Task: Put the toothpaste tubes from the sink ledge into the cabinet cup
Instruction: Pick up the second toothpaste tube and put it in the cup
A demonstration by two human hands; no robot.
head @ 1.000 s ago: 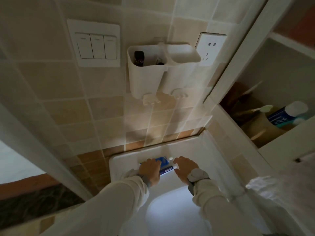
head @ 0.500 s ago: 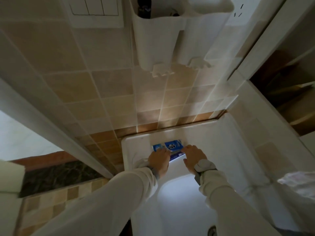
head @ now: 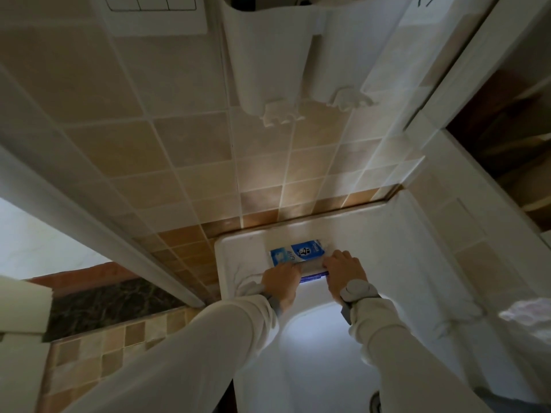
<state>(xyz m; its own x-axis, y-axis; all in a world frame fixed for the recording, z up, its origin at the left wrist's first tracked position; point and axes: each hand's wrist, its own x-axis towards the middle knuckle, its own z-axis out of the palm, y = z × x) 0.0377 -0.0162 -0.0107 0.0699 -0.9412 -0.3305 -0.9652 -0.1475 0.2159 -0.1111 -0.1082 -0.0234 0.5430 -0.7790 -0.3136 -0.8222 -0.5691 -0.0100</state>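
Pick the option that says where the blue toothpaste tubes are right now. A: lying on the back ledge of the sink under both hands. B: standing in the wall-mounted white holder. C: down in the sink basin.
A: the blue toothpaste tubes lie flat on the sink ledge by the tiled wall, with the left hand and right hand on their near edge.

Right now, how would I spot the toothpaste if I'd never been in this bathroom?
Find the white sink under the tan tiled wall. On its back ledge, both hands reach in, the left hand and the right hand. Just past their fingertips lies the toothpaste, flat and bright blue with a white patch, the only colourful thing on the ledge.
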